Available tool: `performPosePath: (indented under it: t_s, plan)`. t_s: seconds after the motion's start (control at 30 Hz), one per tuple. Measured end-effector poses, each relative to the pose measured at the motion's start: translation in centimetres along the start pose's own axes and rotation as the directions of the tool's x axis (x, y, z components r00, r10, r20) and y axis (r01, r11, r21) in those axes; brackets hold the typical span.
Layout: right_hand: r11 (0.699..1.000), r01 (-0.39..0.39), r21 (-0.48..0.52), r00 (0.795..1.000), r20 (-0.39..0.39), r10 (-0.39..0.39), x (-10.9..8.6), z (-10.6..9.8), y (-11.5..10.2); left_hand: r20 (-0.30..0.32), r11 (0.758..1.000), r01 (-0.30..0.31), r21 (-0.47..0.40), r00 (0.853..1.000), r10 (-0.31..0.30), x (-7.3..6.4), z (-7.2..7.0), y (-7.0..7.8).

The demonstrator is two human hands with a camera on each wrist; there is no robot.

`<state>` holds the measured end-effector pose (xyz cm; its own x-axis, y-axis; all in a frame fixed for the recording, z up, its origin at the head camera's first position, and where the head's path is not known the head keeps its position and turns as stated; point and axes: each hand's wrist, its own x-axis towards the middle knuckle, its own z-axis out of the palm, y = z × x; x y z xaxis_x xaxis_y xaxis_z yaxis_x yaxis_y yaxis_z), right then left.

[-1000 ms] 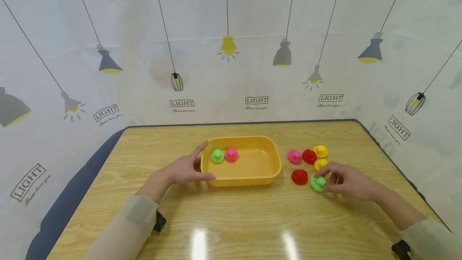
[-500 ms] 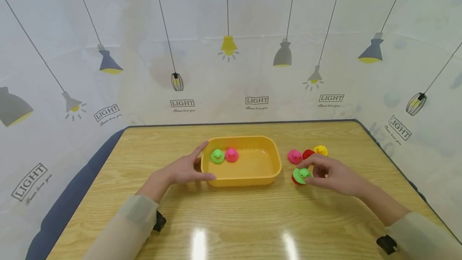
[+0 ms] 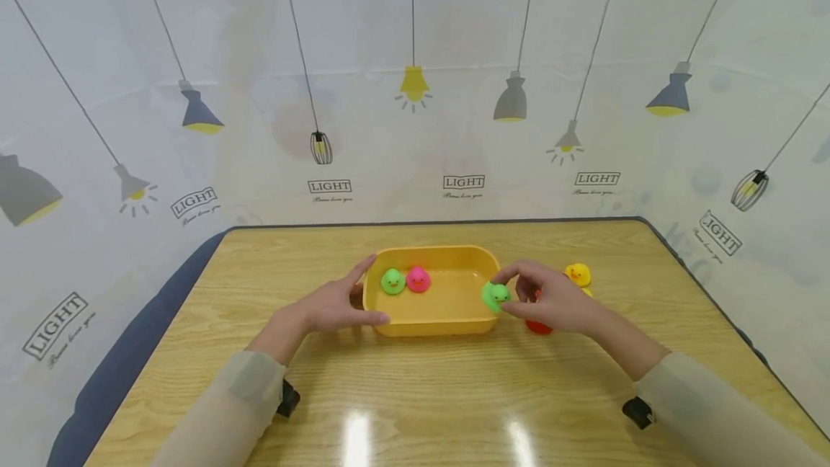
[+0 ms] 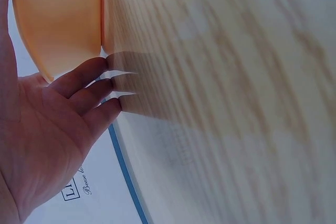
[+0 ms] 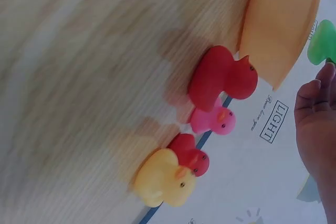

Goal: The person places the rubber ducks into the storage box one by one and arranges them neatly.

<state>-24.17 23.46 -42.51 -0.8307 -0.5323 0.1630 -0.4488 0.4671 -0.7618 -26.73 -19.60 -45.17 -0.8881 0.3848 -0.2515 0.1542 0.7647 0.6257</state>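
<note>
My right hand [image 3: 551, 300] pinches a green rubber duck [image 3: 495, 296] between thumb and fingertips, at the right rim of a yellow plastic tray [image 3: 434, 327]. The same green duck shows at the edge of the right wrist view, above the fingers. Inside the tray, at its left, sit another green duck [image 3: 393, 282] and a pink duck [image 3: 418, 279]. My left hand [image 3: 332, 305] holds the tray's left end, thumb over the front rim and index finger along the back corner. In the left wrist view its other fingers [image 4: 89, 93] reach down beside the tray wall.
Right of the tray stand a red duck [image 5: 210, 77], a pink duck [image 5: 214, 120], another red duck [image 5: 185, 153] and a yellow duck [image 5: 156, 177]. A yellow duck [image 3: 578, 274] shows behind my right hand. The wooden table [image 3: 415, 388] meets a lamp-print cloth [image 3: 389, 150].
My right hand has taken the green duck from the table and carried it left, past the red duck, to the tray's right rim. My left hand has stayed on the tray.
</note>
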Motion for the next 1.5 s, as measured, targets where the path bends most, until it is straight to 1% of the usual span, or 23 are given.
performPosePath:
  t_s: [0.2, 0.43, 0.67, 0.83, 1.0, 1.23, 1.33, 1.5]
  plan:
    - [1.000, -0.015, -0.021, 1.000, -0.007, 0.015, 2.3, 0.9, -0.2, 0.002, 1.000, -0.004, 0.000, 1.000, 0.004, 0.1, 0.0, 0.0]
    - [0.996, -0.046, -0.073, 0.999, -0.021, 0.045, 5.1, 2.1, 0.1, 0.001, 1.000, -0.005, -0.005, 1.000, 0.005, 0.1, 0.0, -0.1]
    - [0.995, -0.072, -0.072, 0.997, -0.017, 0.071, 7.5, 3.0, 0.0, -0.002, 1.000, -0.006, 0.003, 1.000, 0.006, 0.0, 0.0, -0.1]
    - [0.995, -0.068, -0.077, 0.997, -0.026, 0.066, 8.9, 3.4, 0.4, -0.006, 1.000, -0.013, -0.003, 1.000, 0.013, 0.1, 0.0, -0.1]
    - [0.993, -0.044, -0.114, 0.999, -0.010, 0.043, 9.9, 3.9, 0.7, -0.005, 1.000, -0.013, -0.002, 1.000, 0.013, 0.1, 0.0, -0.1]
    - [0.989, -0.056, -0.139, 0.998, -0.001, 0.056, 10.2, 4.5, 1.2, 0.002, 1.000, -0.027, -0.008, 1.000, 0.027, 0.3, 0.2, -0.2]
    - [0.986, -0.065, -0.156, 0.998, 0.005, 0.067, 10.3, 4.8, 1.4, -0.001, 1.000, -0.023, -0.009, 1.000, 0.023, 0.3, 0.2, -0.2]
    - [0.972, -0.121, -0.200, 0.992, 0.014, 0.127, 10.5, 5.3, 1.6, 0.000, 1.000, -0.016, -0.012, 1.000, 0.016, 0.2, 0.2, -0.4]
